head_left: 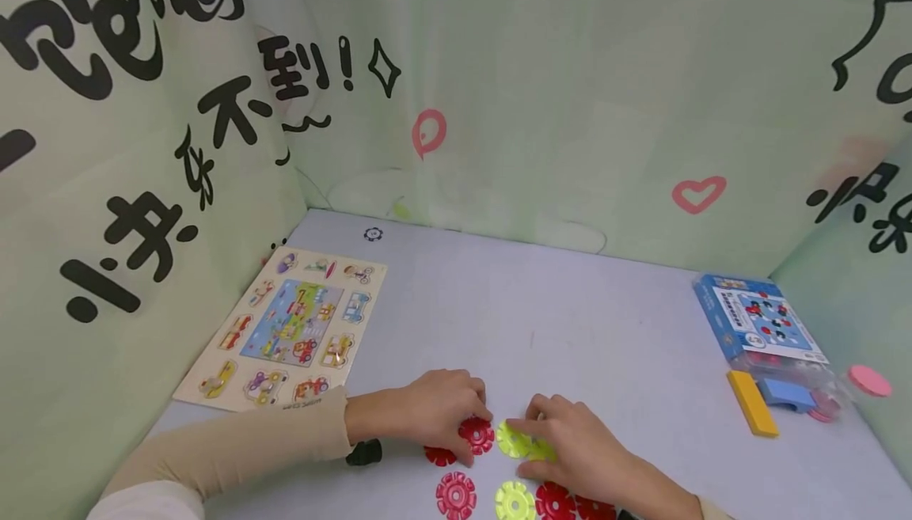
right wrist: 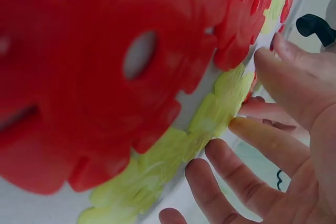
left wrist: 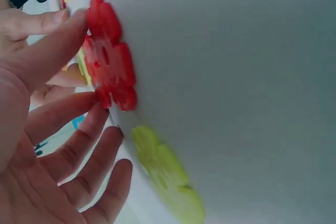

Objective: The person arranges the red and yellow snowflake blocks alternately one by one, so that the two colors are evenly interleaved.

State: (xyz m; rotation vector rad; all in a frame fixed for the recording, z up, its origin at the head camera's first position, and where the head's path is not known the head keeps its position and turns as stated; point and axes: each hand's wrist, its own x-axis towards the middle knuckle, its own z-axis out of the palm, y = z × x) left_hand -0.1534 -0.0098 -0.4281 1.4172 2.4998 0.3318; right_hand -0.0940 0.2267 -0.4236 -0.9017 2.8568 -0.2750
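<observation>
My left hand (head_left: 445, 409) pinches a red notched plastic disc (head_left: 476, 435) lying on the table, thumb and index finger at its edges. Another red disc (head_left: 439, 455) shows partly beneath that thumb. Beyond the curled fingers in the left wrist view lies a yellow-green disc (left wrist: 168, 177). To the right, my right hand (head_left: 580, 445) has thumb and index finger round the edges of a yellow-green disc (head_left: 513, 439), beside a second one (head_left: 541, 450) partly covered by the hand. In the right wrist view a red disc (right wrist: 105, 77) looms close.
Nearer me lie a pinkish-red disc (head_left: 456, 495), a yellow-green disc (head_left: 514, 501) and red discs (head_left: 555, 502). A picture puzzle board (head_left: 359, 282) lies at the left. At the right are a blue box (head_left: 762, 314), a yellow block (head_left: 753, 404) and a blue block (head_left: 787, 395). Printed curtains surround the table.
</observation>
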